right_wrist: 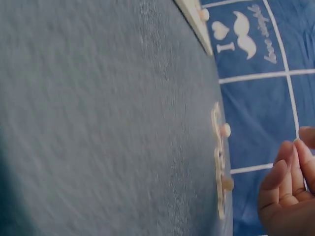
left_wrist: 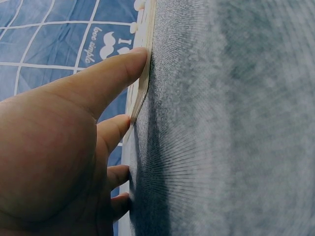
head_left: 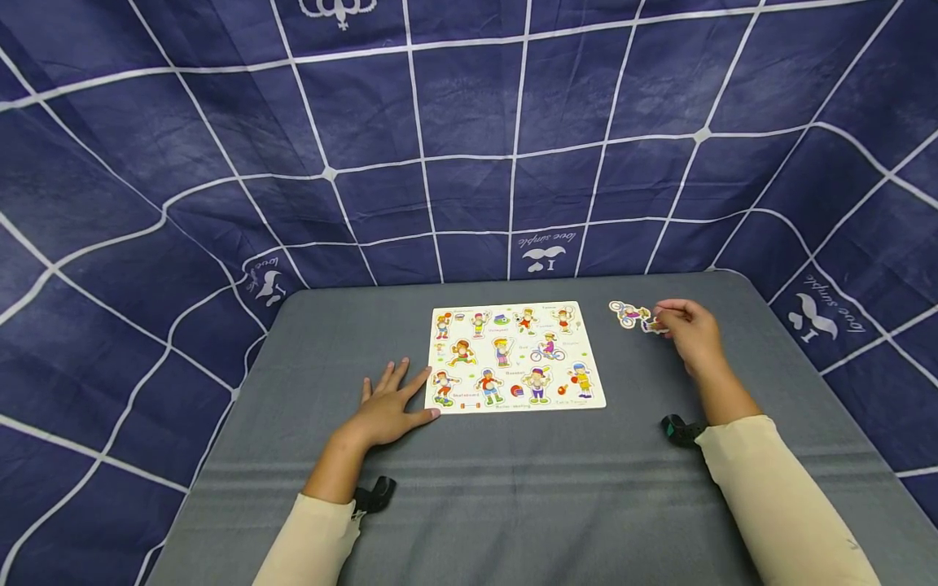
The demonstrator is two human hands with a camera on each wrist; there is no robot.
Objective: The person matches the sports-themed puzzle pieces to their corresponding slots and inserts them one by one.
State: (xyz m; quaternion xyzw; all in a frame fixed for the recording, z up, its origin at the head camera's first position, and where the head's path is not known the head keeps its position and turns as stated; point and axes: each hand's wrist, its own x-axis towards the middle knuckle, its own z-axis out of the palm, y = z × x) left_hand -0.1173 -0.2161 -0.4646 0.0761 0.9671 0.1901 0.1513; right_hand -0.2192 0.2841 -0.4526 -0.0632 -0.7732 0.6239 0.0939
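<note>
A white puzzle board (head_left: 519, 356) with sports figures lies flat on the table. My left hand (head_left: 384, 411) rests at its left side with fingers spread. In the left wrist view, the thumb (left_wrist: 123, 66) touches the board's wooden edge (left_wrist: 142, 93). Two flat knobbed puzzle pieces lie right of the board: a cyclist piece (head_left: 627, 313) and a second piece (head_left: 651, 326), partly covered by my right hand (head_left: 692, 334). The right wrist view has that hand (right_wrist: 290, 191) raised above the pieces, fingers loosely bent, nothing visible in them. Both pieces (right_wrist: 220, 199) still lie on the cloth.
Grey cloth (head_left: 498, 488) covers the table, with creases near the front. Blue curtains (head_left: 469, 195) with white grid lines stand behind and at both sides. Dark wrist cameras (head_left: 681, 430) are strapped on both wrists. The board's corner (right_wrist: 206, 44) shows in the right wrist view.
</note>
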